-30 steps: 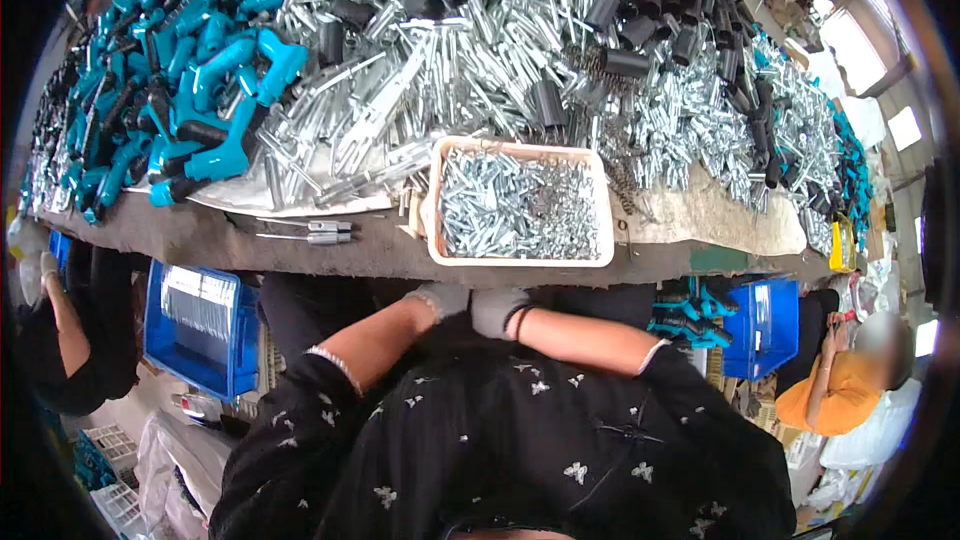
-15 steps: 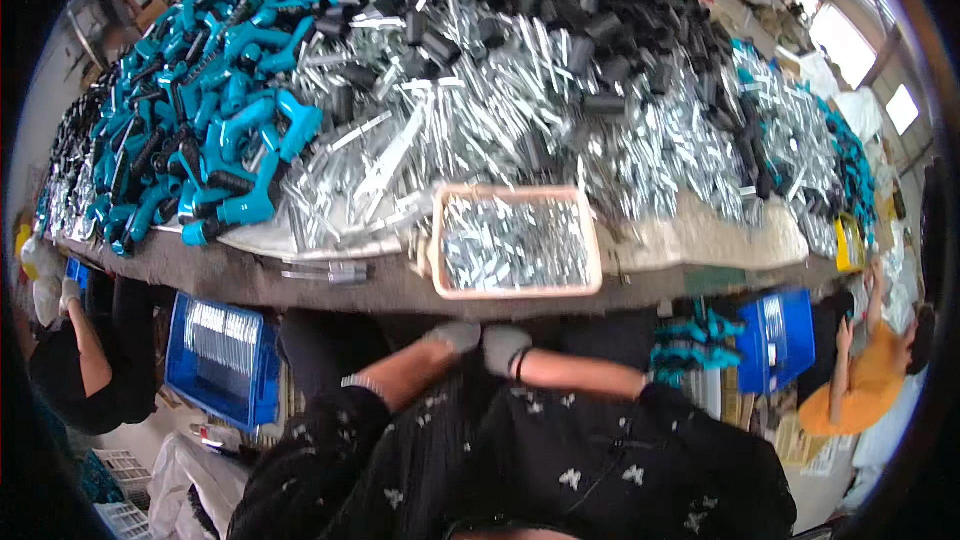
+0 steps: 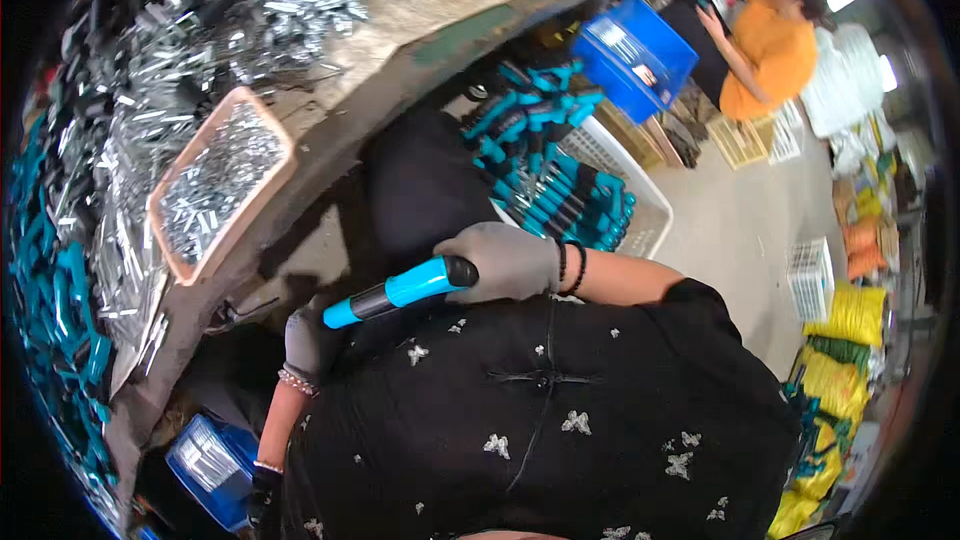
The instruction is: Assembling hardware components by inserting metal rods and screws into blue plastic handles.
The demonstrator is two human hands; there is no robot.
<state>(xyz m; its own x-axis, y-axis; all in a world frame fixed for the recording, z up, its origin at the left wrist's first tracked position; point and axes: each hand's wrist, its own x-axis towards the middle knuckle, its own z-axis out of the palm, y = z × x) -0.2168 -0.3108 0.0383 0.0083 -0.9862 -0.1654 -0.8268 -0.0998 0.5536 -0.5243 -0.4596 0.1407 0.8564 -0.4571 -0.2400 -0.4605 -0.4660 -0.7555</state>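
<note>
My right hand (image 3: 508,260), in a grey glove, is closed around the black end of a teal-and-black tool handle (image 3: 418,283). The handle lies slantwise in front of my black shirt, its teal tip toward the left. Close by that tip is my left hand (image 3: 305,340), also gloved in grey; its fingers are mostly hidden, and I cannot tell whether it touches the handle. Just beyond my right hand, a white basket (image 3: 655,202) holds several similar teal-and-black handles (image 3: 560,195) laid side by side.
A pink tray (image 3: 278,130) of small metal parts sits at the table edge (image 3: 330,130), before heaps of metal pieces (image 3: 300,0) and teal housings (image 3: 75,330). Blue crates (image 3: 635,55) stand at far right and lower left. A person in orange (image 3: 770,60) works beyond; yellow sacks (image 3: 840,380) lie right.
My view has swung to the right, bringing the white basket into sight. Both hands were low beside the table edge; now the teal-and-black tool handle shows in my right hand.
</note>
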